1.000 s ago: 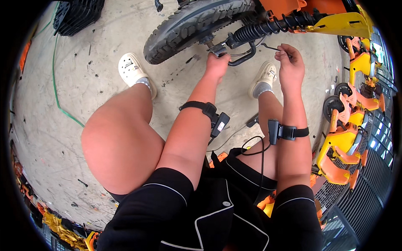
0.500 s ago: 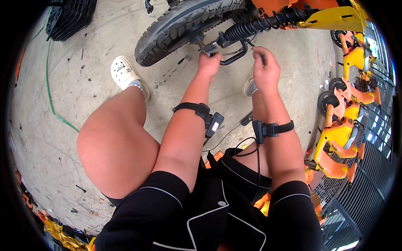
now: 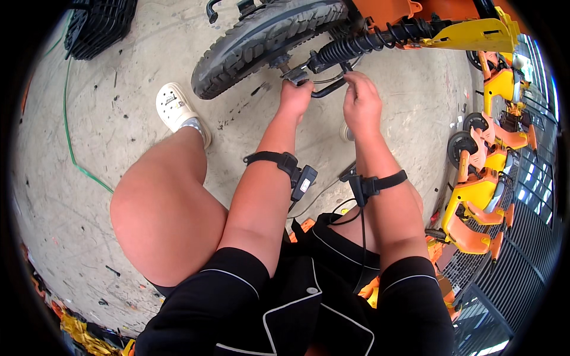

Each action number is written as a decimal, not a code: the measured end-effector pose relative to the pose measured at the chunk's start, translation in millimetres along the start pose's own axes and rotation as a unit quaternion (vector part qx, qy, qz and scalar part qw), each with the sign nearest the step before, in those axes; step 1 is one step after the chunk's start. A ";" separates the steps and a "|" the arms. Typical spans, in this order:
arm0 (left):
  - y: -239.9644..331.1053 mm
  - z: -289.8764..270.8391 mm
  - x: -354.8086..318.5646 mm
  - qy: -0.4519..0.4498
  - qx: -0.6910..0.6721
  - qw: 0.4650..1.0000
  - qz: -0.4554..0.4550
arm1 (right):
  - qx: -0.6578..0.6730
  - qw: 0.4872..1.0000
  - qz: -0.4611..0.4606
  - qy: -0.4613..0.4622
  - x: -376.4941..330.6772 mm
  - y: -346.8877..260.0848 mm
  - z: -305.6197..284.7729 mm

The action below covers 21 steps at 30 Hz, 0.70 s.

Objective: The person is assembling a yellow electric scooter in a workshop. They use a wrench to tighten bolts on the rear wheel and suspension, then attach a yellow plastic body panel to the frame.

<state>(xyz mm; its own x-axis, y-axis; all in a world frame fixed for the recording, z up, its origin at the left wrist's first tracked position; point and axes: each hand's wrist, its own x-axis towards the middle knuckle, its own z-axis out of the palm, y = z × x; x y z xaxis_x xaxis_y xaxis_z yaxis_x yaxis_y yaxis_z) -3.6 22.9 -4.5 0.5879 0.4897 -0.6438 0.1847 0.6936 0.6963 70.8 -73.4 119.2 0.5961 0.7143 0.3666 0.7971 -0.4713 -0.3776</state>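
Note:
A knobby black tyre on a wheel (image 3: 237, 56) lies tilted at the top centre, beside a black coil-spring shock absorber (image 3: 356, 46). My left hand (image 3: 296, 99) is closed around a grey metal bracket (image 3: 295, 75) at the shock's lower end, near the axle. From there a bent black tube (image 3: 328, 90) curves up to the right. Beside that tube's right end is my right hand (image 3: 363, 105), its fingers pinched together. Whatever those fingers hold is hidden. A thin cable (image 3: 325, 80) runs between the two hands.
Orange and yellow body panels (image 3: 475, 32) sit above the shock. Several yellow-orange scooters (image 3: 475, 196) stand along the right. A black basket (image 3: 100, 26) lies far left, near a green hose (image 3: 74, 148). Small debris dots the concrete floor (image 3: 65, 225).
My right hand has moved left, closer to the bent tube. My left hand stays on the bracket. The wheel and shock appear slightly lower in the picture.

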 end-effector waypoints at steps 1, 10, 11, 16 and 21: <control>-0.1 0.4 -0.3 0.004 -0.003 1.000 0.001 | -0.002 1.000 0.002 0.000 0.1 -0.4 0.9; 0.0 0.2 -0.1 0.001 -0.002 1.000 -0.009 | 0.046 0.998 0.044 0.030 -6.3 -6.7 12.6; 1.0 -0.6 0.0 -0.009 0.006 1.000 -0.013 | 0.060 0.996 0.053 0.038 -8.0 -5.9 13.7; -1.7 0.5 1.0 -0.003 0.002 1.000 -0.009 | 0.235 0.944 0.206 0.101 -4.9 5.8 17.4; -0.3 -0.8 0.9 -0.004 -0.004 0.999 -0.033 | 0.228 0.931 0.281 0.055 11.1 6.8 -2.4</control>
<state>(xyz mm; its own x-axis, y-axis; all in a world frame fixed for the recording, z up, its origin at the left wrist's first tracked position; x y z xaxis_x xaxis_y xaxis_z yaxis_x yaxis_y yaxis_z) -3.8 23.6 -5.5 0.5807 0.4389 -0.6857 0.2176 0.7280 0.6502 83.1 -69.9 122.8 0.9326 0.3527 0.0771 0.2471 -0.4678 -0.8486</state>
